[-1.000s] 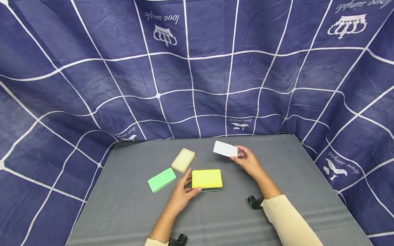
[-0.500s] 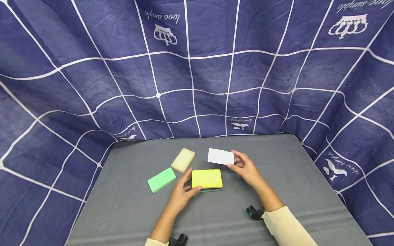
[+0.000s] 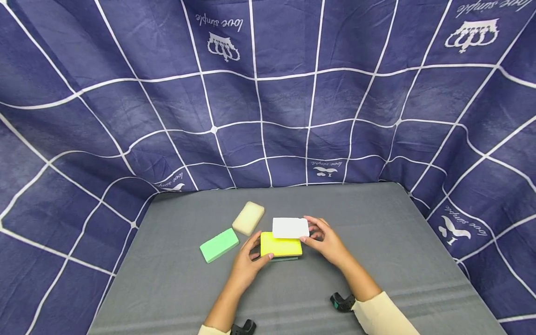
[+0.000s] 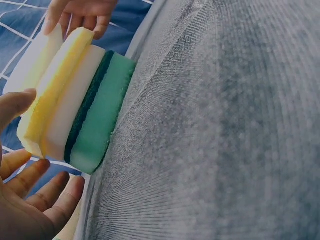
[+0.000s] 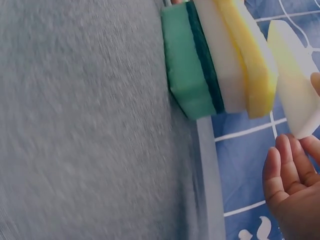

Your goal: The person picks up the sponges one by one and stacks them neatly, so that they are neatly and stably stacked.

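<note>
My right hand [image 3: 328, 244] pinches a white sponge [image 3: 290, 227] by its right end, above the back of a stack. The white sponge hangs apart from the top, slightly tilted in the right wrist view. On top of the stack lies a yellow sponge [image 3: 279, 246]. Under it come another white sponge [image 4: 74, 102] and, at the bottom, a green sponge [image 5: 187, 70] with a dark green scouring layer. My left hand [image 3: 246, 267] holds the stack's left end, thumb at the yellow sponge's front edge and a finger near its back corner.
A light green block [image 3: 219, 245] and a cream sponge [image 3: 249, 218] lie flat on the grey cloth-covered table [image 3: 176, 298], left of the stack. A dark blue checked curtain [image 3: 284, 102] rises behind the table and along both sides.
My right hand has carried the white sponge left and toward me, from behind the stack to over the yellow sponge. My left hand has kept its place.
</note>
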A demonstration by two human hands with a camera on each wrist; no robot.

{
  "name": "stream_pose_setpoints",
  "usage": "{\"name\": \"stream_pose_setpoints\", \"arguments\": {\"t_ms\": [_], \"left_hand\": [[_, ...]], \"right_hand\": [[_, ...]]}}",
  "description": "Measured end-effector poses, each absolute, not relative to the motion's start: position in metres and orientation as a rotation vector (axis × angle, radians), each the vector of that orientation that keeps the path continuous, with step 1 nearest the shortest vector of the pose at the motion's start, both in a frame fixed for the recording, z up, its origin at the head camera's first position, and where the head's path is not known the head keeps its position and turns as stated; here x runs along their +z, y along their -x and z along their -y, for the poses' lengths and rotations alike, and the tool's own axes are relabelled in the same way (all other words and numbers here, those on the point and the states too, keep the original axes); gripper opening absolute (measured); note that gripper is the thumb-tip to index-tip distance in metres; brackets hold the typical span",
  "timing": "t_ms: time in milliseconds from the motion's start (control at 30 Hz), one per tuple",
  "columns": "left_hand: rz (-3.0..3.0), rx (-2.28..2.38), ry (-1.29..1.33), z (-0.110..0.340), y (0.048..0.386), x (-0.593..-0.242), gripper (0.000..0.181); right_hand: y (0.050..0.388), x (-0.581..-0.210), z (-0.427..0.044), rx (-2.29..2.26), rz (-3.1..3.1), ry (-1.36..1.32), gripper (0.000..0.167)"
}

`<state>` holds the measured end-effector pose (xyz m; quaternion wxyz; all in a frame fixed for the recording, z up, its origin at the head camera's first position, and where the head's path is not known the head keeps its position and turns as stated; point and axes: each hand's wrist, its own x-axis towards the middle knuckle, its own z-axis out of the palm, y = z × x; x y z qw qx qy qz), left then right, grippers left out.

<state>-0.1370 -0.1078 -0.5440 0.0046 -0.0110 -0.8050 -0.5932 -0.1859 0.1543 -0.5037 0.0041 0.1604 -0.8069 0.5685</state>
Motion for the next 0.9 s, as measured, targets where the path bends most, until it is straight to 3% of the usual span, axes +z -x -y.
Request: {"name": "stream_pose_setpoints", "arguments": {"t_ms": [200, 900], "left_hand": [[2.493, -1.865, 0.031, 0.107, 0.137, -0.547, 0.079], [2.435, -1.859, 0.062, 0.106, 0.137, -0.548, 0.073]], "right_hand": [[0.171, -0.489, -0.144, 1.714, 2.518, -0.578, 0.060], [0.161, -0.502, -0.133, 1.621, 2.491, -0.686, 0.060]]}}
